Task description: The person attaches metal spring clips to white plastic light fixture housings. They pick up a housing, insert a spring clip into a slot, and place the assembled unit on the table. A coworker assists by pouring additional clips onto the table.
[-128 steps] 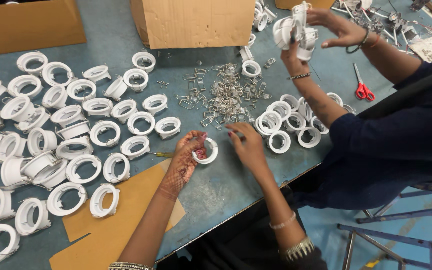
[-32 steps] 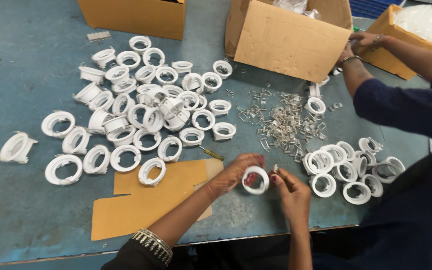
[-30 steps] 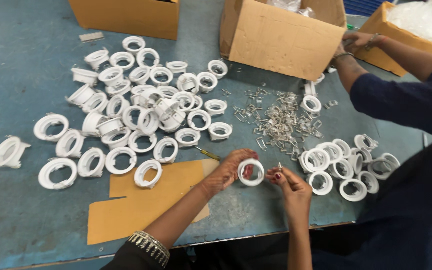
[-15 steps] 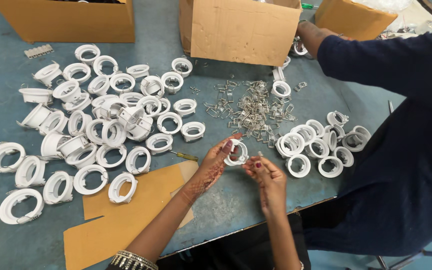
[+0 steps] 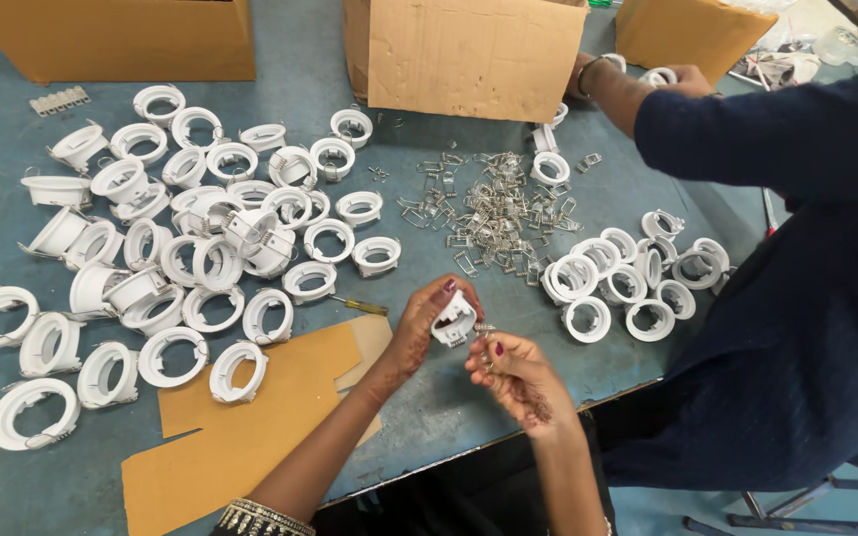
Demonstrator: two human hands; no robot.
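Smooth white plastic ring [image 5: 454,320], shiny metal spring clips [image 5: 489,213], matt brown cardboard sheet [image 5: 250,427].

A white ring fitting [image 5: 454,320] is held tilted in the left hand [image 5: 421,328] above the near edge of the blue table [image 5: 12,496], and a small metal spring clip [image 5: 486,329] is pinched in the right hand [image 5: 513,375] just beside it. A heap of metal clips [image 5: 494,218] is seen beyond the hands, with many white rings [image 5: 191,248] spread to the left and a smaller cluster [image 5: 628,278] to the right. Flat cardboard pieces [image 5: 250,417] lie at the near edge, and cardboard boxes [image 5: 474,55] stand at the far side. Another person's dark blue sleeve [image 5: 777,129] is stretched over the table on the right.
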